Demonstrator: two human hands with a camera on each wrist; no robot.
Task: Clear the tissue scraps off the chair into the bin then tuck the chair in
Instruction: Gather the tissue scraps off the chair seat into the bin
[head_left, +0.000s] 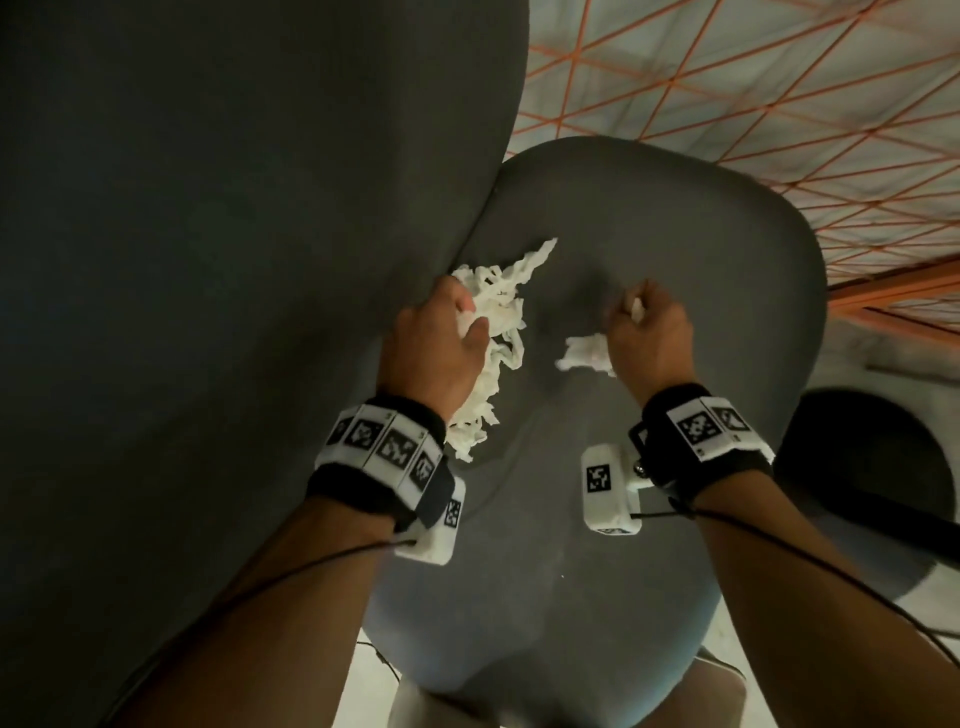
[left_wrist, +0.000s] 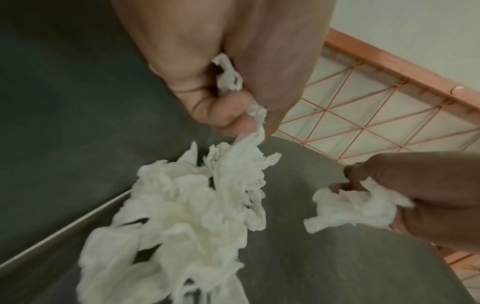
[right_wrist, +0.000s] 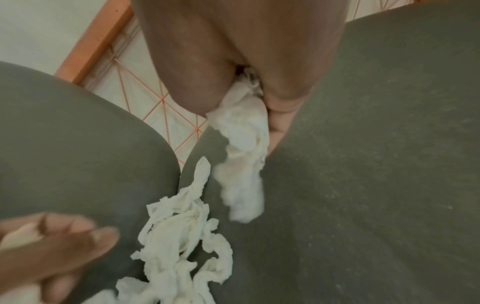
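A grey padded chair seat (head_left: 649, 218) fills the middle of the head view, its tall backrest (head_left: 208, 260) at the left. A long clump of white tissue scraps (head_left: 498, 312) lies where the seat meets the backrest. My left hand (head_left: 441, 332) grips this clump (left_wrist: 197, 205) with curled fingers, and shreds hang below the fist. My right hand (head_left: 649, 327) holds a smaller wad of tissue (head_left: 587, 353) just above the seat's centre. The wad (right_wrist: 241, 156) dangles from the curled fingers in the right wrist view, beside the larger clump (right_wrist: 179, 236).
A black round bin (head_left: 862, 478) stands on the floor at the right of the seat. Beyond the chair lies a white floor panel with an orange grid (head_left: 753, 78). The chair's pale base (head_left: 571, 701) shows under the seat's near edge.
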